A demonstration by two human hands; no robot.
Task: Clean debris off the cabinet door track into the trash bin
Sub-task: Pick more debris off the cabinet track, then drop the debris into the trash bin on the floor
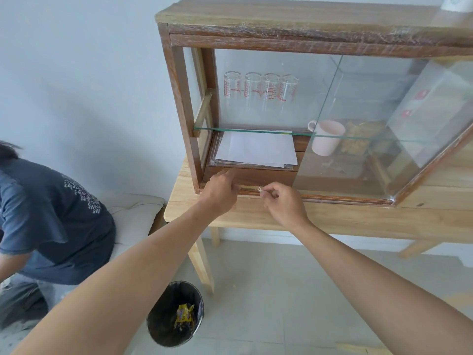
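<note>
Pinching a pale scrap of debris (260,188) off the door track (320,196), which runs left-right along the cabinet's foot, my right hand (279,201) is clamped on it; left hand (220,192), index out, steadies beside; the trash bin (153,329) waits below-left.

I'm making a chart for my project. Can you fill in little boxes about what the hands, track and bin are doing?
left hand: resting on the track, finger pointing at the cabinet
right hand: pinching a small pale scrap over the track
bin: on the floor below, black liner, yellow wrapper inside
door: glass, slid right
</note>
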